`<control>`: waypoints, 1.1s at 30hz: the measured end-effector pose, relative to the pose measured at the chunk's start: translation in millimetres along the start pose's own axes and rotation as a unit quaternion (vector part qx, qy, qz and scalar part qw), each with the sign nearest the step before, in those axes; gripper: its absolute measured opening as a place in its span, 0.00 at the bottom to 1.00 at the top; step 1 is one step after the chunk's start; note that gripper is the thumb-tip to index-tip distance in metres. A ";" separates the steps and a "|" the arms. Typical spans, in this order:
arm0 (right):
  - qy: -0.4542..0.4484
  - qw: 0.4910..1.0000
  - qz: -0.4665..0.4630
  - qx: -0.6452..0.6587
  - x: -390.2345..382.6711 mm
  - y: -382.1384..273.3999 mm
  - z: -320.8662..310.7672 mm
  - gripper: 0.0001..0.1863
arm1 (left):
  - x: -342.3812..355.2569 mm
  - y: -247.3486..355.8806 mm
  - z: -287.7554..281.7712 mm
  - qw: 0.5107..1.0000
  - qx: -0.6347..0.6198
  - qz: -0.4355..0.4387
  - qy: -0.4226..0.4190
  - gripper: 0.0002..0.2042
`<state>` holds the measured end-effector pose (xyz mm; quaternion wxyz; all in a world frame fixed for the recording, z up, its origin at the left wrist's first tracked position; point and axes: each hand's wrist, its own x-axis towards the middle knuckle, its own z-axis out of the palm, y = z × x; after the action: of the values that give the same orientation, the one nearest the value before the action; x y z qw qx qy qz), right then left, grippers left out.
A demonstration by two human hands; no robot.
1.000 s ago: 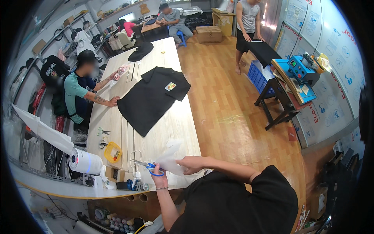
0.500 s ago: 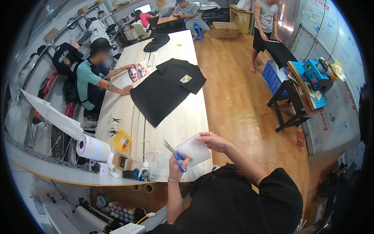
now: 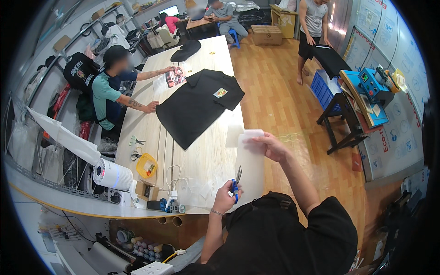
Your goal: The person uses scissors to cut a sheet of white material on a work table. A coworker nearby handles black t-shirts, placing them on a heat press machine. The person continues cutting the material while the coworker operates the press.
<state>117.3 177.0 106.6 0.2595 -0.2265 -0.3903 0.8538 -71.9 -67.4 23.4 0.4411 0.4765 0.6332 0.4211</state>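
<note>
My left hand point(image 3: 223, 200) is closed around a pair of scissors point(image 3: 235, 188) with blue handles, blades pointing away from me beside the left edge of a translucent white sheet point(image 3: 251, 172). My right hand point(image 3: 274, 148) pinches the far end of this sheet, which hangs in a long strip at the table's right edge. Whether the blades touch the sheet I cannot tell. Farther along the table lies a black T-shirt point(image 3: 199, 107) with a small colourful patch on its chest.
A co-worker point(image 3: 107, 94) on the table's left handles a printed sheet point(image 3: 175, 77). A yellow basket point(image 3: 147, 165), a white cylindrical device point(image 3: 112, 174) and a power strip point(image 3: 173, 198) stand at the near left. A blue heat press point(image 3: 373, 87) stands right, near another person point(image 3: 313, 27).
My right hand has moved away from me and right, drawing the sheet out longer. The scissors have come right and now point more directly away. The co-worker's printed sheet has shifted right.
</note>
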 end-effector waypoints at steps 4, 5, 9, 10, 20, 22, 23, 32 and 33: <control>0.018 0.998 -0.057 -0.005 -9.7 -21.0 2.4 0.23 | -0.4 -10.1 0.1 0.998 0.029 0.029 0.044 0.12; 0.025 0.997 -0.066 -0.001 -11.5 -23.9 1.8 0.23 | -0.2 -12.6 -0.8 0.998 0.030 0.023 0.049 0.13; 0.050 0.994 -0.097 -0.029 -18.0 -31.9 0.9 0.22 | 1.9 -23.6 -7.2 0.997 0.032 -0.009 0.066 0.15; 0.051 0.992 -0.106 -0.036 -19.0 -31.9 0.7 0.21 | 2.3 -27.2 -8.7 0.997 0.032 -0.019 0.070 0.16; 0.062 0.980 -0.125 -0.144 -22.8 -11.9 16.7 0.17 | 11.8 -86.6 -11.7 0.980 0.009 -0.089 0.179 0.15; 0.060 0.974 -0.140 -0.169 -20.3 -6.8 19.9 0.16 | 10.4 -119.5 -12.1 0.972 -0.033 -0.086 0.216 0.16; 0.060 0.970 -0.149 -0.182 -19.4 -4.0 20.1 0.16 | 9.9 -137.2 -13.9 0.967 -0.034 -0.099 0.231 0.20; 0.042 0.981 -0.115 -0.148 -19.3 20.7 24.9 0.16 | -8.5 -177.3 -29.7 0.916 0.182 -0.256 0.249 0.24; 0.040 0.983 -0.114 -0.138 -19.7 23.8 25.8 0.17 | -10.3 -185.0 -29.5 0.913 0.190 -0.271 0.240 0.24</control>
<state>110.8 137.2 106.8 0.3372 -0.2484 -0.5165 0.7469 -141.6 -116.1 -143.9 0.2743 0.2463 0.8929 0.2584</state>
